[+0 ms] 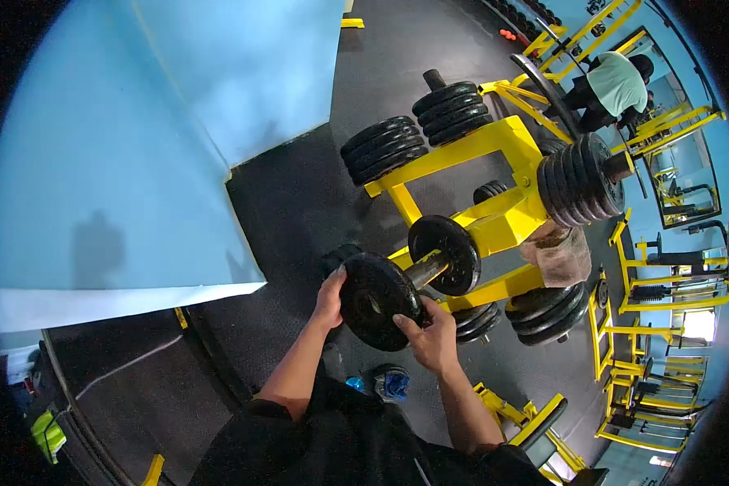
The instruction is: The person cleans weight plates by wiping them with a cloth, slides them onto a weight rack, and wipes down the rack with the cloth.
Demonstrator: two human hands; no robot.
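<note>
Both my hands hold a round black weight plate [364, 320] with a centre hole, tilted in front of a peg [427, 268] of the yellow plate rack [506, 231]. My left hand [330, 300] grips the plate's left rim, its fingers partly hidden behind. At the lower right rim, my right hand [431, 338] has its thumb on the near face and fingers curled behind. Another black plate [454, 247] hangs farther in on the same peg. Whether the held plate touches the peg end, I cannot tell.
Stacks of black plates [383, 150] hang on the rack's other pegs, and a brownish cloth [560, 257] drapes over it. A blue wall [162, 186] stands left. At upper right, a person in a light top [618, 83] bends near yellow gym machines. A shoe [392, 383] shows below.
</note>
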